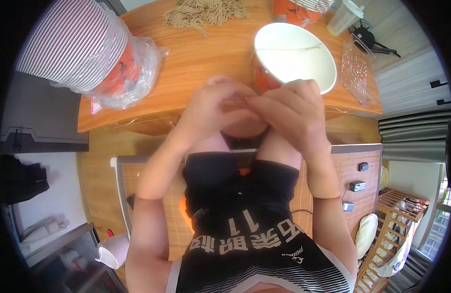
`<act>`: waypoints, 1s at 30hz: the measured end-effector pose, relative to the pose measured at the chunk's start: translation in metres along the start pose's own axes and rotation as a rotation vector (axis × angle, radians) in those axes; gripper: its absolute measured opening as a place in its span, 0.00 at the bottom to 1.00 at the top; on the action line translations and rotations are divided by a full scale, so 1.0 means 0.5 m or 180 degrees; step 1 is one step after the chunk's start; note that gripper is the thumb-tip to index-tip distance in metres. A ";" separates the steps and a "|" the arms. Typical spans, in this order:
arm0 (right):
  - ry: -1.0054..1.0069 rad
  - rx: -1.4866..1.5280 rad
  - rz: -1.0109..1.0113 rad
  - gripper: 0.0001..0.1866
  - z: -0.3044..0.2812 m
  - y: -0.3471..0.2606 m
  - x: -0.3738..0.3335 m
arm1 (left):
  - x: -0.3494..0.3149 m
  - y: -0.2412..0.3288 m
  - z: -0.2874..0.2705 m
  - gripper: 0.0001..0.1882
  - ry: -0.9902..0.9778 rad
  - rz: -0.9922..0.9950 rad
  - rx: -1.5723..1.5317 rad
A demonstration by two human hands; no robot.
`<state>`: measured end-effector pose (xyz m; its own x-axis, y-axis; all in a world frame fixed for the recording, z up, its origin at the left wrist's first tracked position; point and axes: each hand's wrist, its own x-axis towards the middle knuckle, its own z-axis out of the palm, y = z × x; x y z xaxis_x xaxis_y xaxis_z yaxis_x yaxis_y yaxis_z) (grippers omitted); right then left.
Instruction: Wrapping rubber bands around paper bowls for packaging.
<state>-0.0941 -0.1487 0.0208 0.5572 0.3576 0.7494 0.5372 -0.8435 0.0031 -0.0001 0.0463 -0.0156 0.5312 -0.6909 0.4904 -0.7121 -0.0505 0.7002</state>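
Note:
My left hand [216, 108] and my right hand [295, 111] meet above my lap, just off the table's front edge. The fingers of both are drawn together, tips almost touching. Whatever sits in the pinch is too small or blurred to make out. Just beyond my right hand is a paper bucket [296, 56], white inside and orange-red with dark shapes outside, its mouth tipped toward me. One thin tan string [289, 49] lies across that mouth. At the table's back lies a loose heap of tan strings [206, 13].
A tall nested stack of paper buckets [71, 46], partly in clear plastic wrap, stands on the left of the wooden table [196, 61]. Another orange bucket [289, 12], a drink cup [345, 18] and a clear plastic tray [355, 73] stand to the right.

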 end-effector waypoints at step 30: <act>-0.0432 -0.0114 0.0863 0.06 -0.035 0.072 0.001 | 0.039 -0.004 0.104 0.03 0.1701 0.0234 0.1388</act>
<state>-0.0856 -0.1858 0.0328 0.7580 0.1657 0.6309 0.3360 -0.9282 -0.1598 -0.0121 -0.0047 -0.0343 0.5481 -0.2594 0.7952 -0.8149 -0.3798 0.4378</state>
